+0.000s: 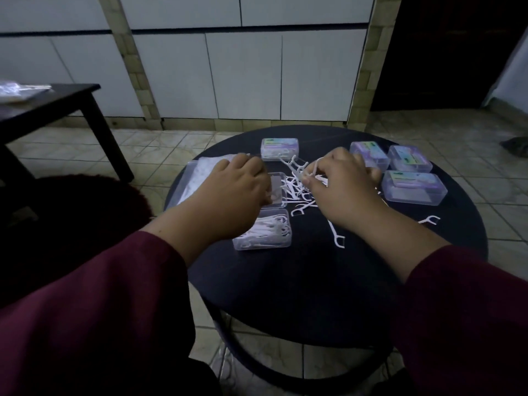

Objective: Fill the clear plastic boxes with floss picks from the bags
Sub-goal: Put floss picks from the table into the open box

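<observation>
Two hands work mid-fill: right hand point(340, 184) fingers pinch picks from the loose pile point(300, 190), left hand point(237, 190) grip hidden, next dropping them into the near open box point(265, 232).

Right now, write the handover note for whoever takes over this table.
Left hand: over the open box's lid, fingers hidden; grip unclear.
Right hand: fingers pinch a few picks above the loose pile at the table's centre.
Open box: near left of the pile, partly filled.
Closed boxes: one at the far edge, three at the right.
Bag: flat at the left edge, partly under the left hand.
Strays: picks at and.
Left: finish filling the open box, close it, gather the pile and strays.
</observation>
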